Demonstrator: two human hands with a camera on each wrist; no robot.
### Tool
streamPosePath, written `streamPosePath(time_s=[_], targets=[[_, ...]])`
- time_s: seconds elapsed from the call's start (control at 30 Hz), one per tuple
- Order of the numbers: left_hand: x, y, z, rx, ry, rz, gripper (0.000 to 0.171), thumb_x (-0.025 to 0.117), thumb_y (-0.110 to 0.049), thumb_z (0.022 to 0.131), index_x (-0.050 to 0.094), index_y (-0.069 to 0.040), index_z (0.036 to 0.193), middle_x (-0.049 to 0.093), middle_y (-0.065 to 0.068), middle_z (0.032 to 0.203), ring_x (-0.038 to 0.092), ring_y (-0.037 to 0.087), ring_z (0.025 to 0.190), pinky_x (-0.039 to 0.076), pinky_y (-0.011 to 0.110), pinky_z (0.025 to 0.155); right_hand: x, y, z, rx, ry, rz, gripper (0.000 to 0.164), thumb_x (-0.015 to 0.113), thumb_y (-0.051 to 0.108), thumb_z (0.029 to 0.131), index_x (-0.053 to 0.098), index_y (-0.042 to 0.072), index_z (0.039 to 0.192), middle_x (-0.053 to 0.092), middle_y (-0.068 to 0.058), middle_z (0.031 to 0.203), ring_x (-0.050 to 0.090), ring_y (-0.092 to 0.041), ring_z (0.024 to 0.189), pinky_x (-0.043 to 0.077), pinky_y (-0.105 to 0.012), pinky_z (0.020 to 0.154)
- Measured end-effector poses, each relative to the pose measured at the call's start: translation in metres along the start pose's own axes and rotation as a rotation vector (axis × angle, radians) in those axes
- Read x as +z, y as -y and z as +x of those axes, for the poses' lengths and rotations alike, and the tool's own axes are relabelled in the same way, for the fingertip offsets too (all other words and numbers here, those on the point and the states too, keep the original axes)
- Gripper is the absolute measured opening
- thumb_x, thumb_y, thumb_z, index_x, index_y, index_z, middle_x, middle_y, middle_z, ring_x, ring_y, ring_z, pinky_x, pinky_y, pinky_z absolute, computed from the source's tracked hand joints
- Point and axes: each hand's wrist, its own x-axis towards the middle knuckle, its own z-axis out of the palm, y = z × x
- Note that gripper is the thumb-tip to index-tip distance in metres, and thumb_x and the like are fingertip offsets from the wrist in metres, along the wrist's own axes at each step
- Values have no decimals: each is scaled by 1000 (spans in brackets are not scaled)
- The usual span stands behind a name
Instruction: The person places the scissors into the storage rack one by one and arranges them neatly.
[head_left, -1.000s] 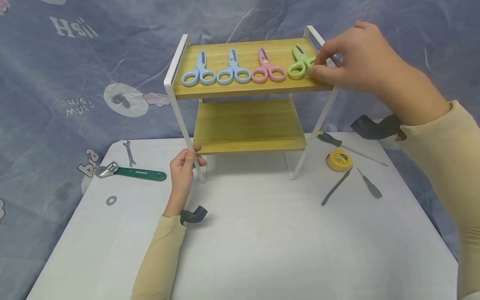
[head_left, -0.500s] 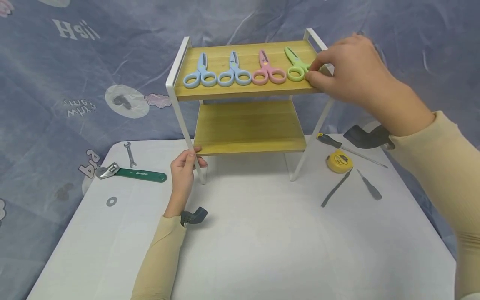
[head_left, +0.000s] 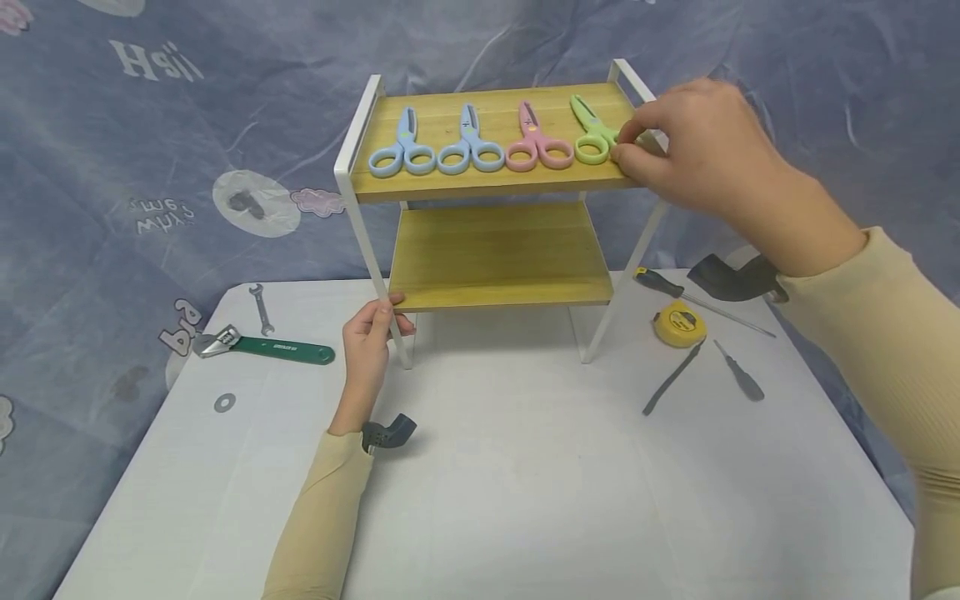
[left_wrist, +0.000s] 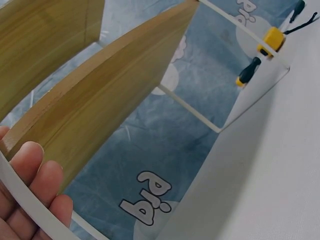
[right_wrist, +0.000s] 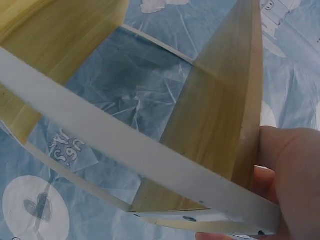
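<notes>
A two-tier rack with wooden shelves [head_left: 498,254] and a white metal frame [head_left: 357,125] stands at the back of the table. Along its top shelf lie two pairs of blue scissors [head_left: 402,150] [head_left: 470,148], pink scissors [head_left: 531,143] and green scissors [head_left: 591,133]. At the top right, my right hand [head_left: 701,146] pinches the right handle of the green pair, largely covering it. My left hand [head_left: 367,333] grips the front left leg by the lower shelf; in the left wrist view its fingers [left_wrist: 47,175] curl round the white bar.
To the left lie a green-handled adjustable wrench [head_left: 279,348], a small spanner [head_left: 261,310] and a washer [head_left: 224,402]. A yellow tape measure [head_left: 678,324], a long screwdriver [head_left: 660,282], a smaller screwdriver [head_left: 742,377] and a thin dark tool [head_left: 671,382] lie right of the rack.
My right hand has shifted slightly left and down, and the green scissors have turned and moved a little left with it. My left hand keeps its hold on the leg.
</notes>
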Motion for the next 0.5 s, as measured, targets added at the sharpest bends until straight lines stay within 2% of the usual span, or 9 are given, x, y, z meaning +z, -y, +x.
streamPosePath(time_s=[0.1, 0.17, 0.27, 0.4, 0.5], targets=[[-1, 1, 1, -11, 7, -5, 36, 51, -19, 108, 64, 13, 117, 69, -7, 70, 70, 5, 70, 62, 22, 76, 2, -3, -5, -7, -58, 39, 32, 64, 22, 96, 71, -2, 116, 70, -26, 120, 61, -45, 114, 44, -64, 100], [-2, 0, 1, -19, 14, 2, 36, 51, -19, 108, 65, 13, 117, 69, -7, 71, 71, 5, 71, 62, 22, 78, 3, -6, -12, -8, -100, 74, 39, 68, 22, 94, 67, -2, 124, 65, -27, 131, 57, -45, 126, 43, -67, 104], [-4, -2, -1, -37, 29, 37, 36, 52, -19, 108, 66, 12, 118, 71, -6, 73, 72, 3, 73, 62, 22, 80, 4, -12, -27, -5, -155, 118, 49, 74, 20, 90, 62, -1, 133, 59, -26, 141, 52, -44, 135, 40, -68, 109], [-8, -9, -5, -46, 72, 159, 32, 54, -15, 106, 65, 6, 127, 77, 12, 88, 73, 4, 82, 61, 22, 84, 7, -24, -53, 20, -192, 171, 62, 75, 21, 88, 55, 4, 144, 56, -24, 146, 48, -43, 139, 38, -65, 114], [-14, -16, -7, -24, 121, 312, 34, 58, -14, 104, 63, 0, 135, 75, 23, 103, 74, 14, 94, 61, 31, 92, 9, -35, -76, 79, -187, 213, 68, 71, 29, 91, 48, 9, 151, 53, -24, 148, 48, -46, 136, 35, -67, 113]])
